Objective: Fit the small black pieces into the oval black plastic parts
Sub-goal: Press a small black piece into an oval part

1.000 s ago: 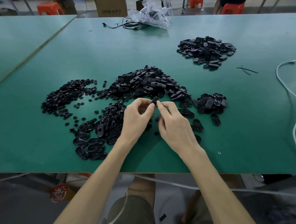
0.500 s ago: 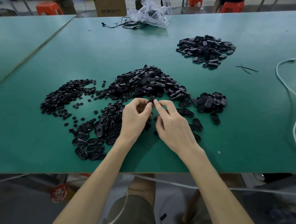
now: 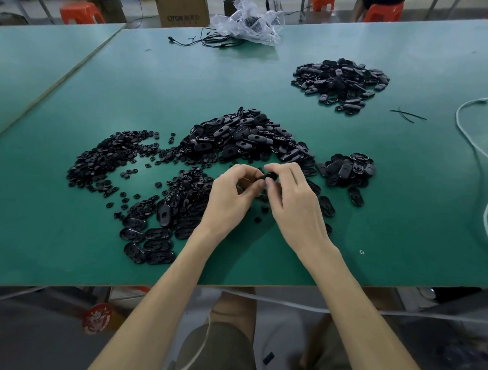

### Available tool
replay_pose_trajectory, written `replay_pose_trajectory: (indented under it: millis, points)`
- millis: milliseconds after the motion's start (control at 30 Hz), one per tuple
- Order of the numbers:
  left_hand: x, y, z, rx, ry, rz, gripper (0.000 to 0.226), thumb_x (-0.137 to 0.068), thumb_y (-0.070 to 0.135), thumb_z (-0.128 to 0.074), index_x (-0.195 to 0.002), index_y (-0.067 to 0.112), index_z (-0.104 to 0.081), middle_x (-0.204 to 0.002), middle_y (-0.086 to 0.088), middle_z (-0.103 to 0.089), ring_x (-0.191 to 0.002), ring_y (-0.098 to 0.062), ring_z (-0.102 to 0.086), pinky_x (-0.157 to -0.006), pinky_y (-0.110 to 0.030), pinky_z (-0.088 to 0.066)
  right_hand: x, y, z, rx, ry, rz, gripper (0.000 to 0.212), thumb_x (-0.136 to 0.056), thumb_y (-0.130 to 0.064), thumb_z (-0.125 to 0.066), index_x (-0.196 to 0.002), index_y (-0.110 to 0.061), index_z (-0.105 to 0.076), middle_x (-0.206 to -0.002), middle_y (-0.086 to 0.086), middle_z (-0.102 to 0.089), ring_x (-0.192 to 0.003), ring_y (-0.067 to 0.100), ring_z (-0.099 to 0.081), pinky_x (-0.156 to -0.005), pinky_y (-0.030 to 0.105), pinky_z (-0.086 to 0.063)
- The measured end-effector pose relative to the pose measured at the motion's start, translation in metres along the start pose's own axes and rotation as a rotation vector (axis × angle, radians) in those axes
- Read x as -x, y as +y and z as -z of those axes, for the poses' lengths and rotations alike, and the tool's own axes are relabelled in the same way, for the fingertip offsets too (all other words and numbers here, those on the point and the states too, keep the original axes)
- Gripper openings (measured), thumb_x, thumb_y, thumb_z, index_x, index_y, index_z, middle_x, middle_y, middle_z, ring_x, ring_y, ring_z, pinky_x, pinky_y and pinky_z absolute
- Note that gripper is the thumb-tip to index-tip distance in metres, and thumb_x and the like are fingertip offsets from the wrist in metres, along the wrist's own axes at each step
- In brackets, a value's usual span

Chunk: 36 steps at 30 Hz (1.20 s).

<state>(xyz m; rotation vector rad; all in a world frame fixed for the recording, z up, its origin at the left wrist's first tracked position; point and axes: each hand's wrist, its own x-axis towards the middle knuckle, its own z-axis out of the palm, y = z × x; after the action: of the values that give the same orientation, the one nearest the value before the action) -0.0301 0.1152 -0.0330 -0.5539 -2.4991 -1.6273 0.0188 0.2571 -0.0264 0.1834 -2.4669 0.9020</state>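
**While both hands pinch one oval part, seat the small piece squarely**

Since the oval part (image 3: pixel 269 175) hangs above the counter (image 3: pixel 407 200) in the fingertips of both hands, the work here is all in the thumbs. The left hand (image 3: pixel 230 197) has its fingers curled and holds the near-left end of the part. The right hand (image 3: pixel 295 208) pinches the other end between thumb and forefinger. Whether a small piece already sits in the part cannot be told, as the fingers hide its face.

By my judgement this is the pressing-in step. To do it well, one hand should only steady the part by its rim and stay clear of the opening. The other thumb should push straight down on the small piece, not at a slant, or a tilted piece may jam or skip out. If it resists, turning it a little to find its seat will probably serve better than more force.

Supplies are close at hand: the heap of small pieces (image 3: pixel 110 156) lies to the left and the heap of oval parts (image 3: pixel 248 136) lies just beyond the hands. A row of oval parts (image 3: pixel 148 242) lies flat near the counter's front edge. A dropped piece would be hard to pick out among the loose black bits below, so the hold should stay low over the counter.
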Motion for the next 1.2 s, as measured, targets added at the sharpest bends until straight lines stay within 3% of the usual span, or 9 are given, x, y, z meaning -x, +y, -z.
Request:
replay_pose_trajectory:
  millis: [100, 300, 467, 700, 867, 1033, 1200]
  points:
    - [0.0003, 0.0, 0.0003, -0.019, -0.006, -0.01, 0.008, -0.096, 0.012, -0.074, -0.103, 0.009, -0.073, -0.092, 0.001, -0.071, -0.077, -0.004, -0.063, -0.072, -0.012, -0.045, -0.0001, 0.0019, -0.0009, -0.018, 0.008, 0.0, 0.022, -0.108, -0.013, -0.056, -0.125, -0.002, -0.064, -0.122, 0.009, -0.059, -0.084, 0.026, -0.066, -0.073, 0.043, -0.059]
    - [0.0001, 0.0001, -0.0005, -0.02, 0.0, -0.008, 0.008, -0.096, 0.013, -0.073, -0.104, 0.01, -0.072, -0.092, 0.001, -0.072, -0.077, -0.005, -0.064, -0.073, -0.016, -0.048, -0.0006, 0.0033, -0.0008, -0.093, 0.03, 0.001, 0.023, -0.106, -0.004, -0.054, -0.126, 0.0, -0.065, -0.122, 0.01, -0.062, -0.095, 0.021, -0.067, -0.086, 0.034, -0.056]
    - [0.0002, -0.0003, -0.0003, -0.009, 0.001, -0.007, 0.006, -0.097, 0.013, -0.073, -0.103, 0.011, -0.072, -0.089, 0.006, -0.072, -0.074, 0.001, -0.064, -0.07, -0.011, -0.045, -0.0005, 0.0034, -0.0004, -0.13, 0.053, -0.007, 0.023, -0.105, -0.001, -0.055, -0.125, 0.0, -0.067, -0.12, 0.01, -0.064, -0.096, 0.02, -0.067, -0.089, 0.036, -0.058]
    - [0.0005, 0.0006, 0.0013, 0.01, -0.015, 0.015, 0.011, -0.098, 0.012, -0.071, -0.107, 0.006, -0.071, -0.094, -0.002, -0.073, -0.078, -0.004, -0.066, -0.073, -0.015, -0.049, -0.0001, 0.0039, 0.0001, -0.146, 0.068, -0.018, 0.023, -0.104, -0.003, -0.059, -0.124, -0.002, -0.069, -0.118, 0.008, -0.066, -0.094, 0.021, -0.07, -0.087, 0.039, -0.06]
    - [0.0008, 0.0016, 0.0005, 0.011, -0.011, 0.022, 0.01, -0.098, 0.016, -0.072, -0.105, 0.008, -0.072, -0.091, -0.001, -0.072, -0.075, -0.006, -0.063, -0.07, -0.016, -0.047, 0.0004, 0.0039, 0.0, -0.136, 0.086, -0.021, 0.022, -0.103, -0.004, -0.061, -0.123, -0.004, -0.07, -0.117, 0.007, -0.068, -0.094, 0.02, -0.069, -0.085, 0.04, -0.06]
    - [0.0013, 0.0017, -0.0008, 0.015, -0.007, 0.034, 0.007, -0.098, 0.013, -0.071, -0.103, 0.01, -0.071, -0.089, 0.002, -0.069, -0.071, 0.002, -0.06, -0.067, -0.011, -0.044, 0.0003, 0.0017, 0.0003, -0.119, 0.076, -0.021, 0.021, -0.103, -0.005, -0.062, -0.122, -0.004, -0.071, -0.117, 0.007, -0.067, -0.094, 0.023, -0.069, -0.085, 0.041, -0.059]
    - [0.0021, 0.0021, -0.0018, -0.026, 0.01, 0.006, 0.003, -0.094, 0.012, -0.068, -0.096, 0.013, -0.067, -0.088, 0.0, -0.066, -0.07, -0.003, -0.054, -0.065, -0.014, -0.043, 0.0012, -0.0006, 0.0007, -0.113, 0.055, 0.005, 0.018, -0.102, -0.006, -0.065, -0.119, -0.006, -0.072, -0.113, 0.005, -0.067, -0.089, 0.022, -0.069, -0.083, 0.038, -0.059]
